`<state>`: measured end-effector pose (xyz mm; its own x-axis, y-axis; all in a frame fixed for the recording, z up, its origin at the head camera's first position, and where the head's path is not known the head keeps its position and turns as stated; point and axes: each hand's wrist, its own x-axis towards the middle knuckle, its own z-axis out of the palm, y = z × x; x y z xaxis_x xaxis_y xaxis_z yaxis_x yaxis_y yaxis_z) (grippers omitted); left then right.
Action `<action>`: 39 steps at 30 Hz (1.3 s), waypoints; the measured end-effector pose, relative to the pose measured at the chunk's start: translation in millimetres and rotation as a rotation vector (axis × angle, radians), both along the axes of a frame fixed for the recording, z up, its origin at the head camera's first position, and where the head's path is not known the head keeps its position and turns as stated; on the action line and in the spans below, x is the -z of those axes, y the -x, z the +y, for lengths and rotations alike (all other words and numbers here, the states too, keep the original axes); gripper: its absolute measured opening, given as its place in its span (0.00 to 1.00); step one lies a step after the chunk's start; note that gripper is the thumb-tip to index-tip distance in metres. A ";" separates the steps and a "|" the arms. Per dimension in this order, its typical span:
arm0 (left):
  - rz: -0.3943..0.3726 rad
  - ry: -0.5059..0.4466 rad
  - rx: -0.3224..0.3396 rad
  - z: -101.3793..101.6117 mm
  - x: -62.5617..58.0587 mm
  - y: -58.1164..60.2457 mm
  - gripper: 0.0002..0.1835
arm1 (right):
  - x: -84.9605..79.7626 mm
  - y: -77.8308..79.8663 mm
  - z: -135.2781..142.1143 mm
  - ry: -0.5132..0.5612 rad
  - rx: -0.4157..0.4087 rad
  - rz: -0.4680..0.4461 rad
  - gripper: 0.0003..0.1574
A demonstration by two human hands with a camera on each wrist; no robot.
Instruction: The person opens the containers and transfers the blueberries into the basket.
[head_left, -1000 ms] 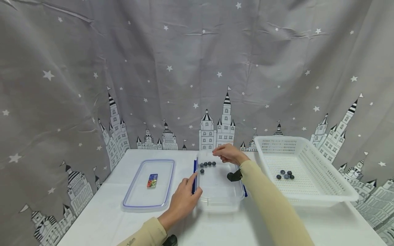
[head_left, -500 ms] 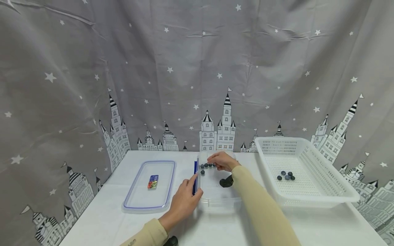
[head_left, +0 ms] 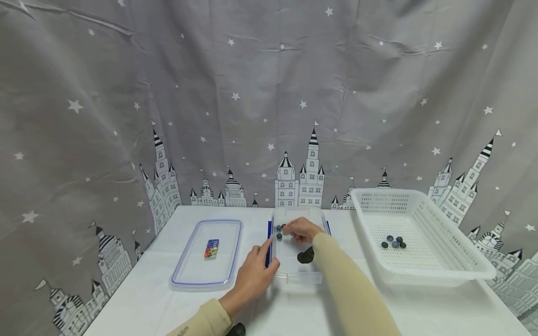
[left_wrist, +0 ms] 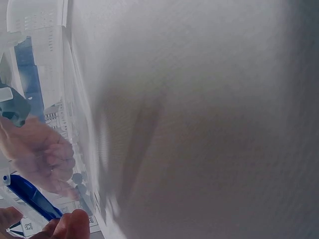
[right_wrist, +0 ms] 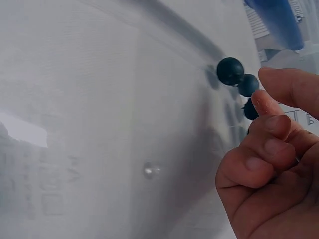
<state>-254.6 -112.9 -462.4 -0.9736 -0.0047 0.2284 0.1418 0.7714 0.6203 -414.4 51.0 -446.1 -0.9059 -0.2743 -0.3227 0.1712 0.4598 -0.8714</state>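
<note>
Several blueberries [head_left: 279,236] lie at the left rear of a clear plastic food container [head_left: 299,277] with blue side latches. My right hand [head_left: 303,229] is inside it, with thumb and index finger extended beside the row of blueberries [right_wrist: 230,71] and the other fingers curled. In the right wrist view, a gap shows between thumb and index finger, with no berry visible in it; the hand hides part of the row. My left hand [head_left: 254,270] rests at the container's left side. In the left wrist view, its fingers [left_wrist: 75,225] touch the end of a blue latch [left_wrist: 31,195].
A clear lid [head_left: 203,275] with a blue seal and a colourful label [head_left: 212,249] lies on the left of the white table [head_left: 138,291]. At right stands a white perforated basket [head_left: 437,274] with several blueberries [head_left: 390,238]. A grey castle-print curtain [head_left: 252,70] hangs behind.
My right hand has moved from the container's far edge down and left to the blueberry row, covering part of it. My left hand has stayed at the latch side.
</note>
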 end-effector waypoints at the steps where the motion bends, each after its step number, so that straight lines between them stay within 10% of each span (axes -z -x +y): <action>1: -0.001 0.001 -0.001 0.0 0.4 -0.2 0.34 | 1.4 -0.5 -0.7 -0.004 0.000 -0.006 0.15; 39: 0.009 0.007 0.011 -2.3 -0.2 -0.5 0.34 | 14.1 -1.9 -16.8 -0.126 -0.005 0.093 0.13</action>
